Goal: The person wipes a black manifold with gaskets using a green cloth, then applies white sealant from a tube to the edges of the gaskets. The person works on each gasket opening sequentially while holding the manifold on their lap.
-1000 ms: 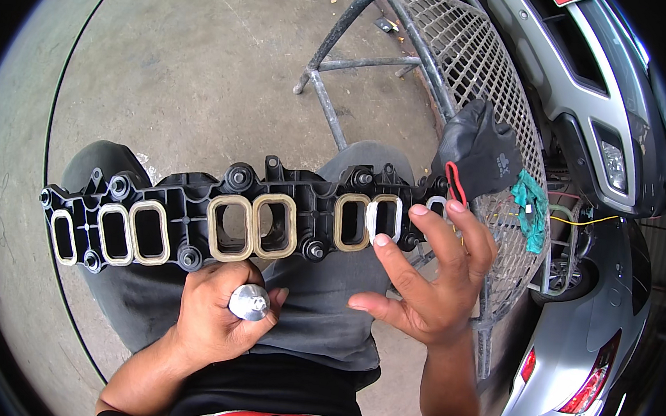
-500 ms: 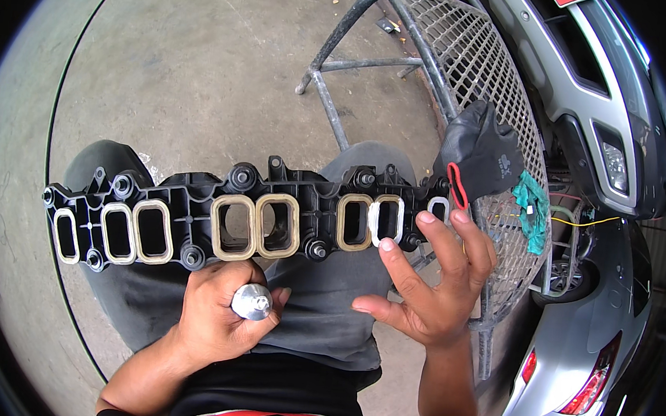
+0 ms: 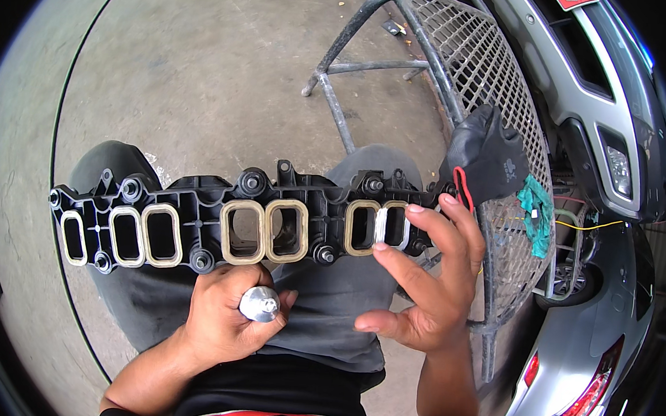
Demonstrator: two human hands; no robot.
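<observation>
A long black plastic intake manifold (image 3: 323, 217) rests across my thighs, its row of port openings facing up. Tan gaskets (image 3: 241, 262) rim most of the ports. White paste (image 3: 381, 226) coats a gasket rim towards the right end. Below the manifold's middle, my left hand (image 3: 223, 309) is wrapped round a silver metal tube (image 3: 260, 305) with its narrow end pointing up. My right hand (image 3: 429, 282) is over the right end with fingers spread. Its index fingertip touches the gasket beside the white paste, and its other fingers cover part of the end port.
A metal stand with a mesh top (image 3: 463, 42) is close on the right. On it lie a dark glove (image 3: 490, 154) with a red cuff edge and a green cloth (image 3: 534, 216). Two silver cars are beyond, one showing a tail light (image 3: 595, 381). Concrete floor (image 3: 196, 64) stretches ahead.
My right index finger has slid slightly left and down along the coated gasket rim. The manifold and my left hand with the tube appear slightly farther right in view.
</observation>
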